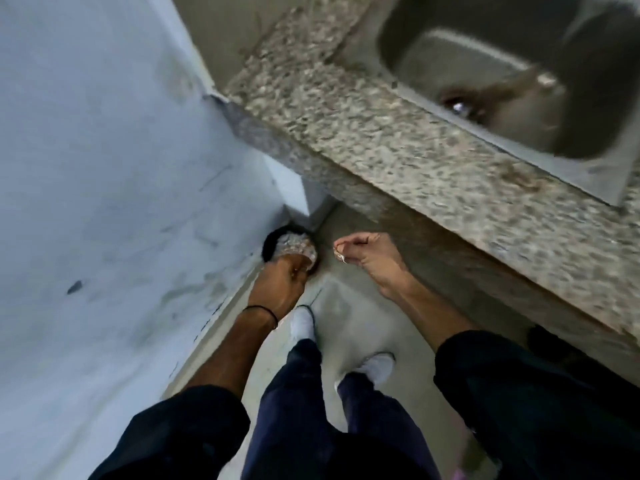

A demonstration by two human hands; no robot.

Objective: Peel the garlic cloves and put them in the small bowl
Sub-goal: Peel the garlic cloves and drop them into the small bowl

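Head view, looking down past the desk edge to the floor; I read the whole frame as motion-blurred. 1: left hand [282,275], with a black band [263,311] round the wrist, reaches down into the corner, its grip closed over a pale crinkled wad [298,249]. The wad sits directly over a dark round opening [272,244] at the foot of the wall [104,150], and I cannot tell whether the 2 touch. I also cannot tell whether the wad is garlic skin or thin plastic. 2: right hand [370,259] hangs just beside the left, apart from it, with fingers curled and the tips pinching a small pale scrap [341,258], so this grip is closed on the scrap. The scrap looks like papery peel, but its detail is too small for me to confirm. 3: speckled stone desk [381,143] runs diagonally across the upper right and carries a steel sink [450,39], whose drain [460,105] shows as a dark wet spot. 4: grey floor [346,299] lies below the hands, with 2 white shoes [377,367] and dark trousers [294,393] between the dark sleeves [519,393] of both arms.
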